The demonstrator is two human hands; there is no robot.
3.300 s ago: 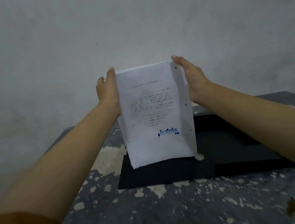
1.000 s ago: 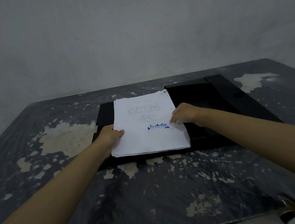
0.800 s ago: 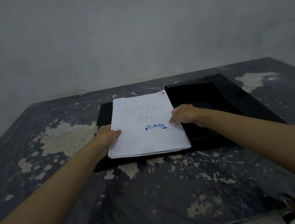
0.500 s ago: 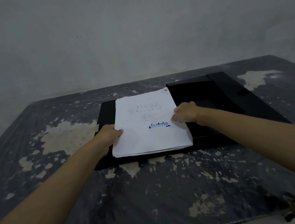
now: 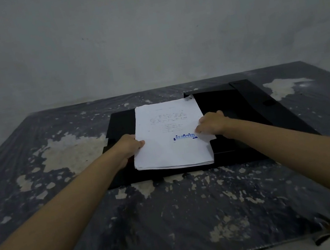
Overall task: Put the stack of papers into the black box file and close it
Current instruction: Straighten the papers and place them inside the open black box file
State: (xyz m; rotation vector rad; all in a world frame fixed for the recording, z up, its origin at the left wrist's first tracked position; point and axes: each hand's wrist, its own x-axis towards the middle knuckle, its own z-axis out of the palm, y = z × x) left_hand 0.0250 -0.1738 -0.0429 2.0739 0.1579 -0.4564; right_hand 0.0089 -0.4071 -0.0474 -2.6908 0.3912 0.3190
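A white stack of papers (image 5: pixel 167 146) with a blue "REJECTED" stamp lies flat on the open black box file (image 5: pixel 244 111), over its left half. My left hand (image 5: pixel 129 146) grips the stack's left edge, thumb on top. My right hand (image 5: pixel 212 124) holds the stack's right edge, fingers curled on the top sheet. The file lies spread open on the table, its right half and flap showing to the right of the papers.
The dark table (image 5: pixel 176 221) has worn, pale chipped patches. A grey wall (image 5: pixel 144 30) rises just behind its far edge. The table's near edge runs along the bottom of the view.
The stack was held upright above the file 3.3 s ago and now lies flat on it. In the last second it shifted slightly, with both hands still on its edges.
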